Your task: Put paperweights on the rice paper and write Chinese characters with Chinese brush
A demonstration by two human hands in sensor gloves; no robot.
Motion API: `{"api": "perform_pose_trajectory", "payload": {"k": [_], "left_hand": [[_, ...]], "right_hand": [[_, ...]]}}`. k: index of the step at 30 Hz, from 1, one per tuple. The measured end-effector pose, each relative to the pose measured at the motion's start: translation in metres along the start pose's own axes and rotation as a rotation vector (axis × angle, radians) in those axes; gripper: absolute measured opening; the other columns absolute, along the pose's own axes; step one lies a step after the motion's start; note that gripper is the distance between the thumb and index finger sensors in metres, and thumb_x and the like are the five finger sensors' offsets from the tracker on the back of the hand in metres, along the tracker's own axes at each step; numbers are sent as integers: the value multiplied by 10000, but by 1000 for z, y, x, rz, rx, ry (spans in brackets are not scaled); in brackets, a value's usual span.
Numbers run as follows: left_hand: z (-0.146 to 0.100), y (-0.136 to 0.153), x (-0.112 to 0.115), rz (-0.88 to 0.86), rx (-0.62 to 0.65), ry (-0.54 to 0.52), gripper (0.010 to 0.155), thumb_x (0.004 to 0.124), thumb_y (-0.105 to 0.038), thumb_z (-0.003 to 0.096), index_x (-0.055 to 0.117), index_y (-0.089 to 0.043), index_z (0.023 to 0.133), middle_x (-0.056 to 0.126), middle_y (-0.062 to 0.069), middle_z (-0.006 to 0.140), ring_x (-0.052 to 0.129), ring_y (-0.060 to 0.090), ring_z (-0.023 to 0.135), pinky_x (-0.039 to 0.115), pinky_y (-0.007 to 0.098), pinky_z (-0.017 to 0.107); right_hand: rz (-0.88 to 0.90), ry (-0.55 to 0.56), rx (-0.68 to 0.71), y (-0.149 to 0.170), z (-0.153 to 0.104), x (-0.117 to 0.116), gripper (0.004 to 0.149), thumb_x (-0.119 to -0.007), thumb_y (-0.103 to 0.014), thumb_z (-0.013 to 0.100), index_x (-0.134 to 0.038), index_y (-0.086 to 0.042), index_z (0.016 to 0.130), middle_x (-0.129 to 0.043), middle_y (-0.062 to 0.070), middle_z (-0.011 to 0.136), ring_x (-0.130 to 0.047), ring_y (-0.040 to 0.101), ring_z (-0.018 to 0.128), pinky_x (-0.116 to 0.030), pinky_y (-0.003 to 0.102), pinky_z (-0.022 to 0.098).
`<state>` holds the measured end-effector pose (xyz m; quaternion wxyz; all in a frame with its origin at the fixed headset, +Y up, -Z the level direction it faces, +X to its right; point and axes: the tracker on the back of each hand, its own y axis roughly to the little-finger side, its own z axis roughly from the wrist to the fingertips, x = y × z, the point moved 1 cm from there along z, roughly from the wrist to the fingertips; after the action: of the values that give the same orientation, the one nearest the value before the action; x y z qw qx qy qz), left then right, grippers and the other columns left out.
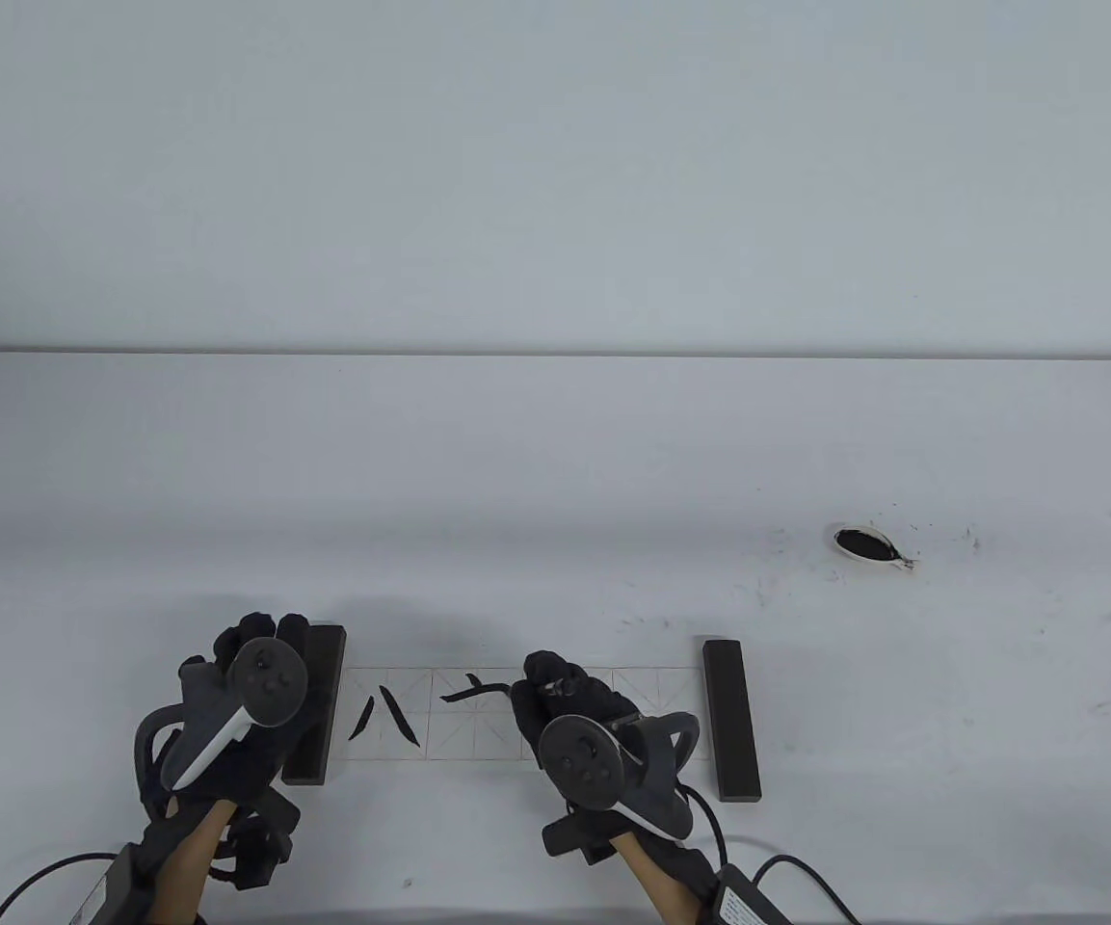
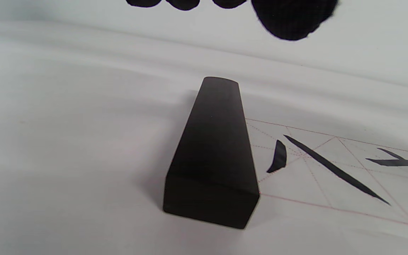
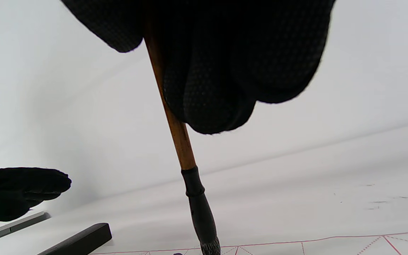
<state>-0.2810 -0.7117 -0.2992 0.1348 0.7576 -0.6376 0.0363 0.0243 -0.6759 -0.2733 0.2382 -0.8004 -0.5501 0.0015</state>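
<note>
Right wrist view: brown-handled brush (image 3: 175,131) (dark ferrule)

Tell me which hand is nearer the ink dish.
Right. The right hand holds the brush over the paper, nearer the ink dish; the left hand is over the left paperweight, farther away.

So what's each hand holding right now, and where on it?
The right hand grips the brush on its wooden shaft, above the dark ferrule. The left hand holds nothing; it hovers over the left paperweight.
</note>
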Motion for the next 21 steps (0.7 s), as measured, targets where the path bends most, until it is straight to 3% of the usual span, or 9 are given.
{"api": "perform_pose_trajectory", "payload": {"k": [6,21], "left_hand": [[0,0,0,0,0,0,818,601,-528,529,168,-351,1200,169,79,1294,222,383,1224,170,612,847],[0,0,0,0,-2,2,816,601,-527,529,172,-350,1200,174,76,1294,227,386,1223,173,612,847]], "right_hand": [[142,27,58,-8,-5,2,438,-680,-363,561,-747,-55,865,-952,148,697,-1010,238,502,-868,368,366],[90,-44,92,-14,-6,-12,445,-676,-362,565,-730,-57,885,-937,152,729,-1002,248,535,-862,379,390]]}}
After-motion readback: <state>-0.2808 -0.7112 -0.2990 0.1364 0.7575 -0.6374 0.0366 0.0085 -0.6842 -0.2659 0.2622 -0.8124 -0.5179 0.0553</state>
